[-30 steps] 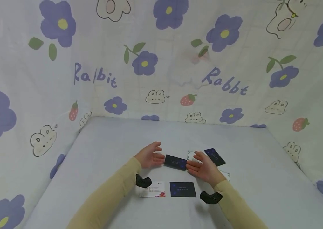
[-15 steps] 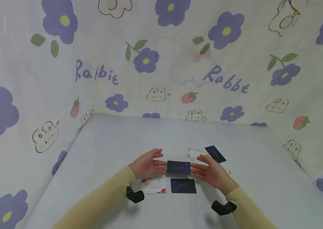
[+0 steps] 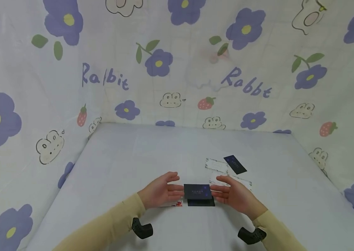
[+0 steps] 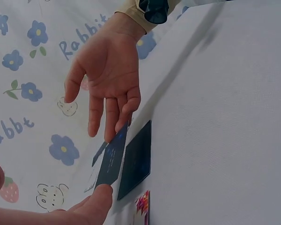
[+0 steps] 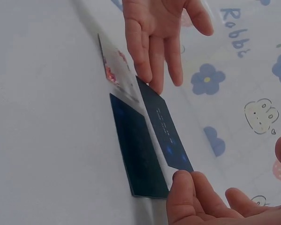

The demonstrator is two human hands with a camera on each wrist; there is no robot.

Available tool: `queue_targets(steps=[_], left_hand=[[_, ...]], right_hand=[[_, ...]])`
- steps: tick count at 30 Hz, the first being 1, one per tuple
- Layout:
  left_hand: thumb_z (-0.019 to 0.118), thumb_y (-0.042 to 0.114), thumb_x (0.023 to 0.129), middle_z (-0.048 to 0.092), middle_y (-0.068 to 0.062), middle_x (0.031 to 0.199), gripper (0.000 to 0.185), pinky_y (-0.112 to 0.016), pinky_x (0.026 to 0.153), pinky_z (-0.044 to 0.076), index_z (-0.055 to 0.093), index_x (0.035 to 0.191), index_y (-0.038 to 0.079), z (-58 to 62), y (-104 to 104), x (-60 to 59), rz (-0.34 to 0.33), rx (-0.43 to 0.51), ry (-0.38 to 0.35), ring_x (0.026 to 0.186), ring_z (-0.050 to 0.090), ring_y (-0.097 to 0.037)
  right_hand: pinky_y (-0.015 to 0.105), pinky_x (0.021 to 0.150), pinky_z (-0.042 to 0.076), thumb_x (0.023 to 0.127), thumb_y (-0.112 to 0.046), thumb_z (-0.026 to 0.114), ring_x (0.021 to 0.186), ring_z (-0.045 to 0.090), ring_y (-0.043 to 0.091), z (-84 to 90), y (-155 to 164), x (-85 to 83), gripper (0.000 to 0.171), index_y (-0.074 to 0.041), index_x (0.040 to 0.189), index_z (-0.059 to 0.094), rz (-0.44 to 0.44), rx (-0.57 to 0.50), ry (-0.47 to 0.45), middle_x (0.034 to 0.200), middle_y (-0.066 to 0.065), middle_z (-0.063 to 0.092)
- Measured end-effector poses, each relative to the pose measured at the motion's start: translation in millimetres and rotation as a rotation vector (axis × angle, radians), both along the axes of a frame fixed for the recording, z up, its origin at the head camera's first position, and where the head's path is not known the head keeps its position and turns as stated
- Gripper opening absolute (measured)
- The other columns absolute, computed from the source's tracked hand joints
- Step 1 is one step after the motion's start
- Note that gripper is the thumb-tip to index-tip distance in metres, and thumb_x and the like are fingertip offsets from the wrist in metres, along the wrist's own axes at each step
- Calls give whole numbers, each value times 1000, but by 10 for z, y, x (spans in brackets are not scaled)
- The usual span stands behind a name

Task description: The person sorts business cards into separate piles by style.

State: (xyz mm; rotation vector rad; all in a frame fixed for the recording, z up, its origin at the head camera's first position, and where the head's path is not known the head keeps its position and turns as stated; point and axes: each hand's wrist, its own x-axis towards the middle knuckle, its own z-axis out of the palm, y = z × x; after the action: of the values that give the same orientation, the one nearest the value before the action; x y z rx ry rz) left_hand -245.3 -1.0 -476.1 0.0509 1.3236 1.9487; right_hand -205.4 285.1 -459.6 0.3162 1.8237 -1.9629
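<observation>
Between the fingertips of both hands hangs a dark blue business card (image 3: 197,191), held level by its short edges just over the table. My left hand (image 3: 158,191) touches its left end with straight fingers, and my right hand (image 3: 241,198) its right end, thumbs raised off it. Below it a second dark business card (image 3: 201,203) lies flat, partly covered in the head view; a gap shows between the two cards (image 5: 136,145) in the right wrist view. A white business card with red flowers (image 3: 177,204) lies to the left, mostly behind my left hand.
Farther back on the right of the white table (image 3: 133,150) lie a tilted dark card (image 3: 235,164) and a white card with a leafy border (image 3: 216,165). More white leafy print (image 3: 244,183) shows behind my right hand. Flower-printed cloth (image 3: 177,80) encloses the back and sides.
Both hands have brought the dark card toward the body, straightening it from a slant, until it overlaps the lower dark card. My left hand now covers most of the red-flowered card.
</observation>
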Motion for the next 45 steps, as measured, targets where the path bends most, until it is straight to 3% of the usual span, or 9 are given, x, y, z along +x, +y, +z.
queue_targets(steps=[7,17,29,36,45], left_hand=[[39,37,109,24,-41,160,70,-53,125,28,15,160,-4,-47,43,66,-1,0,-36,150,28,-52],[42,42,108,30,-41,157,75,-56,122,34,16,159,-6,-128,126,89,-3,-80,-7,146,36,-52],[41,41,108,30,-40,157,74,-55,122,33,17,159,-6,-117,173,77,-7,-78,14,147,36,-51],[42,40,107,29,-41,157,74,-56,122,32,16,159,-6,-113,170,78,-3,-72,6,147,36,-52],[40,37,108,26,-42,158,71,-54,122,32,16,159,-6,-39,120,81,11,-53,4,148,34,-52]], right_hand=[[27,86,54,110,-37,36,102,68,16,-89,2,60,66,1,160,16,-12,23,-24,134,16,66],[28,79,53,109,-36,35,99,68,14,-152,37,91,66,1,161,17,-7,48,-19,125,11,71],[28,78,53,110,-36,35,100,70,13,-110,48,116,66,2,161,16,-15,72,12,135,18,67],[27,79,54,110,-34,34,99,70,12,-129,32,119,63,1,160,20,-40,85,-2,134,15,68],[30,83,54,110,-37,36,102,70,13,-136,81,150,66,0,161,16,-57,48,-6,142,18,62]])
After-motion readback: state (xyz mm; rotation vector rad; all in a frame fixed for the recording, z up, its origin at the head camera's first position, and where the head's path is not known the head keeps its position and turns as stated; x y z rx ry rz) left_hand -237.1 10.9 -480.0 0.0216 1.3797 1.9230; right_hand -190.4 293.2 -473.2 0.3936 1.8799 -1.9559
